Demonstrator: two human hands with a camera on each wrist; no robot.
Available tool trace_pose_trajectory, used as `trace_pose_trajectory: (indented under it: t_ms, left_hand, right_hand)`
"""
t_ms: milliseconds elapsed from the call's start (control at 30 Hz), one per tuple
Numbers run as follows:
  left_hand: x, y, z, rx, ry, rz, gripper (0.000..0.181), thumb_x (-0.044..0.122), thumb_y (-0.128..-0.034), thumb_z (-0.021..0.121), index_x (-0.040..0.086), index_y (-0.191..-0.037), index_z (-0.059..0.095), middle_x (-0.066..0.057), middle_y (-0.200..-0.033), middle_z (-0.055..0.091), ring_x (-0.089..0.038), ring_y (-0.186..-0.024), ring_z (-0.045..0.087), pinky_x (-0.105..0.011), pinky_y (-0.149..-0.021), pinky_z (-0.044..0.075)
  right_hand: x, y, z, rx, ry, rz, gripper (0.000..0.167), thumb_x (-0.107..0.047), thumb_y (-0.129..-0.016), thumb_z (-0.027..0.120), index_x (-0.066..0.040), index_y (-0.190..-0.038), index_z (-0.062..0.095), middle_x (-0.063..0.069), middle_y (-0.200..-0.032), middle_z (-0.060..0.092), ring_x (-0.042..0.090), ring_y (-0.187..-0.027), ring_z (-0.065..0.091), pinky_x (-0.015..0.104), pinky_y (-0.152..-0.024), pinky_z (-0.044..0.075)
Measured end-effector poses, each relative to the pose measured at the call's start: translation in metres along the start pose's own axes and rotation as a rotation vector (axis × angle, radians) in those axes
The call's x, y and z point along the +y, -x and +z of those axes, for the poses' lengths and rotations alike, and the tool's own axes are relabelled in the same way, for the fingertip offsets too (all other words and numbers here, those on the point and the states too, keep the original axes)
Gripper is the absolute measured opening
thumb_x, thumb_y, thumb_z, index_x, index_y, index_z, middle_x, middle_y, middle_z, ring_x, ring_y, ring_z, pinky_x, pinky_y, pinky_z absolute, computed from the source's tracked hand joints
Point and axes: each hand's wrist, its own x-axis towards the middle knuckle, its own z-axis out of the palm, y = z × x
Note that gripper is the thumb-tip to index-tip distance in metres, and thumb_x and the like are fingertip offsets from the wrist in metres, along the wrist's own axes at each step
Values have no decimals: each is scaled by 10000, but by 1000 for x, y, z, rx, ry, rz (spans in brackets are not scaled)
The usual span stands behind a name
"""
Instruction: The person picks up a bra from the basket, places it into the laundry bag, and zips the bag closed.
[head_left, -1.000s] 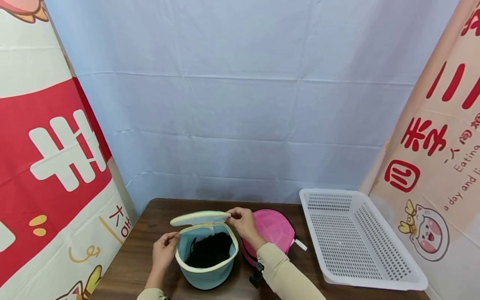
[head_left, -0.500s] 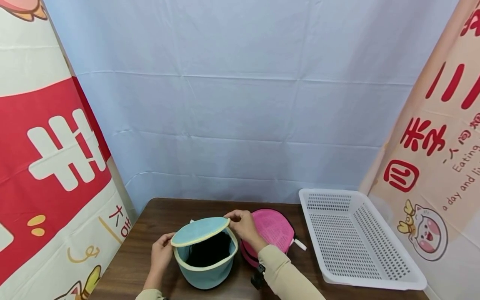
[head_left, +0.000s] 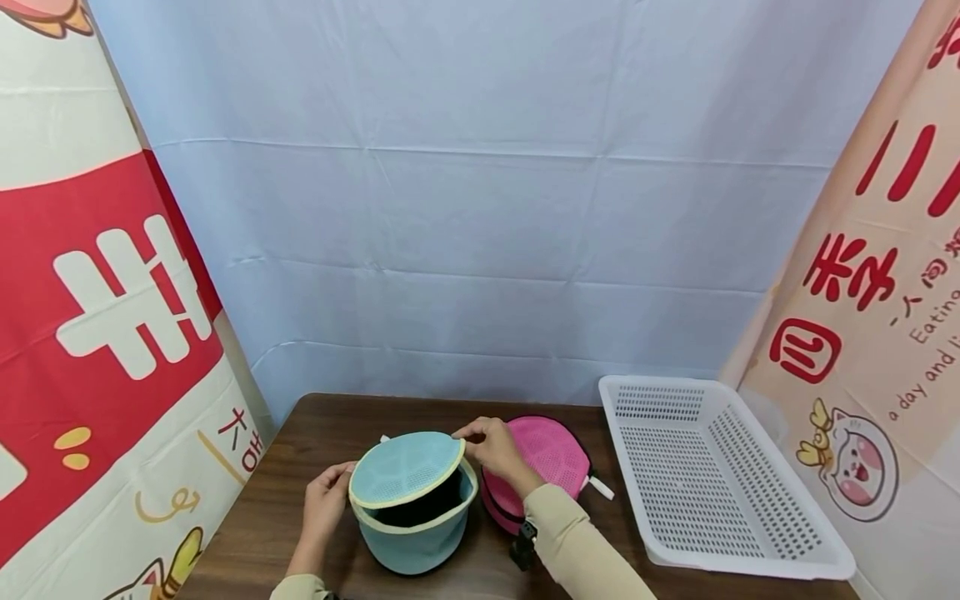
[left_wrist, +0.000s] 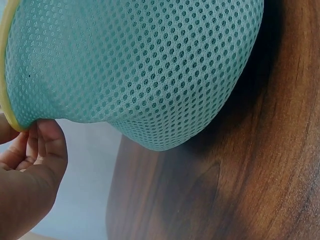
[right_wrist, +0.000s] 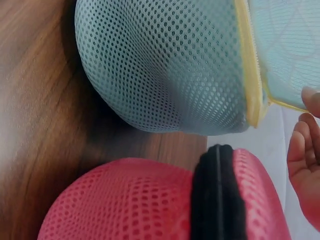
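A light-blue mesh laundry bag (head_left: 412, 546) with yellow edging stands upright on the brown table, something black (head_left: 431, 507) inside it. Its round lid (head_left: 405, 468) lies tilted over the opening, with a gap at the front right. On the left, my left hand (head_left: 324, 500) pinches the yellow rim (left_wrist: 7, 95) between thumb and fingers. My right hand (head_left: 491, 446) pinches the lid's edge (right_wrist: 287, 104) at the right, holding it raised. Close by the right forearm sits a pink mesh bag (head_left: 551, 450) with a black zipper band (right_wrist: 218, 195).
A white perforated plastic basket (head_left: 626, 475) stands at the table's right side. A white tag (head_left: 600, 488) sticks out from the pink bag. Behind the table (head_left: 277, 483) hangs a pale blue cloth (head_left: 480, 208), with printed curtains to either side.
The lid has swung from standing up at the back, forward and down over the bag's opening. Both hands keep their grips, with only slight shifts.
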Motion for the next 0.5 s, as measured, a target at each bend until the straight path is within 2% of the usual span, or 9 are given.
trace_pose_trajectory:
  t_ms: [100,167,233,333,367,433,500]
  left_hand:
    - [-5,-1,0,-1,29,41,281,180,-937,558,-66,-1035,651,-122,-955,659,-93,-761,585,-241,-602,487]
    - [-15,-5,-1,-23,89,83,256,194,-929,574,-24,-1023,671,-85,-933,665,-92,-751,593,-234,-580,489]
    - [-18,-6,-1,-25,109,102,255,204,-920,587,-16,-1016,673,-79,-906,662,-106,-734,596,-239,-561,491]
    - [-17,-5,-1,-17,105,67,272,228,-917,595,-2,-1045,665,-78,-922,655,-103,-744,592,-240,-575,494]
    - [-11,-4,0,-3,79,28,290,229,-921,588,-17,-1061,652,-97,-957,652,-100,-759,591,-243,-593,495]
    - [-18,-8,0,10,62,-27,339,307,-912,597,12,-1072,650,-63,-963,652,-90,-762,585,-241,-601,492]
    - [-17,-8,1,12,42,-49,378,341,-898,614,11,-1079,644,-59,-969,655,-93,-775,584,-250,-621,489]
  right_hand:
    - [0,0,-3,-40,24,2,117,-33,-815,696,-62,-920,737,12,-889,642,151,-815,580,259,-657,482]
    - [-1,-1,-6,-69,16,8,121,-28,-829,677,-47,-937,729,44,-923,655,161,-840,586,263,-666,484]
    - [-1,-1,-8,-99,-5,20,124,-29,-839,668,-31,-951,721,69,-941,662,173,-850,592,267,-669,484]
    - [-4,0,-12,-144,-23,42,127,-25,-842,664,-24,-960,712,68,-930,666,170,-822,592,272,-659,486]
    - [-4,0,-12,-156,-16,47,126,-23,-840,666,-29,-956,711,52,-918,666,157,-809,589,267,-657,483]
    - [-5,0,-13,-174,15,51,121,-24,-835,671,-41,-948,711,18,-895,661,144,-802,585,262,-665,480]
    - [-6,0,-13,-188,60,50,122,-18,-835,666,-60,-940,712,-12,-884,657,121,-802,578,252,-669,474]
